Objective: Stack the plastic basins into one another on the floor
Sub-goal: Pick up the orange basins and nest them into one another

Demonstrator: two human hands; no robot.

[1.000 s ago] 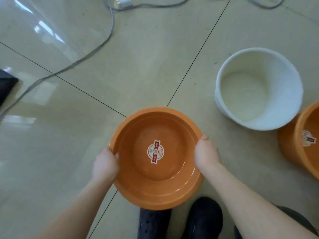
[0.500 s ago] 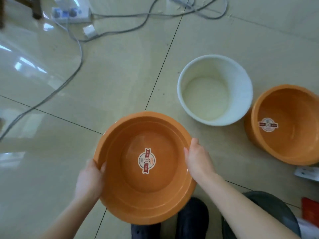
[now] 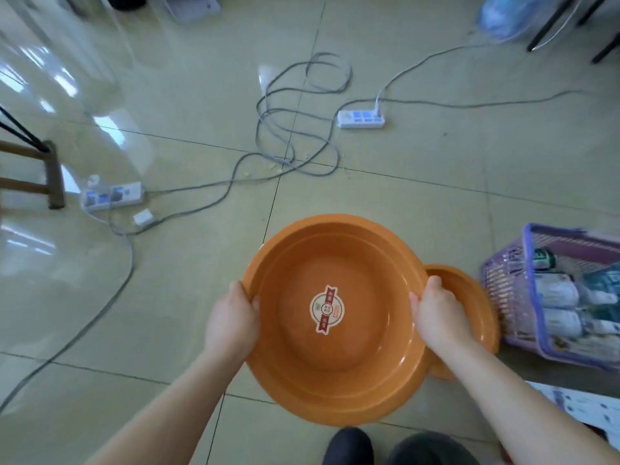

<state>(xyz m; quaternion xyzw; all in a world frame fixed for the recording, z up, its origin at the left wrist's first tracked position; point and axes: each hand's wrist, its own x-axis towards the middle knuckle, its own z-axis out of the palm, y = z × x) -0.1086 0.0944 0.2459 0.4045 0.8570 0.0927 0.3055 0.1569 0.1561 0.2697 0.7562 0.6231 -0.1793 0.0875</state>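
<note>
The floor (image 3: 419,203) is strewn with cables and has a basket (image 3: 503,297) at the right. Above it an orange basin (image 3: 335,374) is carried, left hand (image 3: 231,320) and right hand (image 3: 439,317) each clamped on its rim. A second basin (image 3: 476,303) peeks from under its right side; the step looks like carrying to nest, and next comes centring over it and lowering.

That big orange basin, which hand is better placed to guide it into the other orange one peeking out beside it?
The right hand. It grips the big orange basin on the rim that overlaps the second orange basin; the left hand holds the far rim.
</note>
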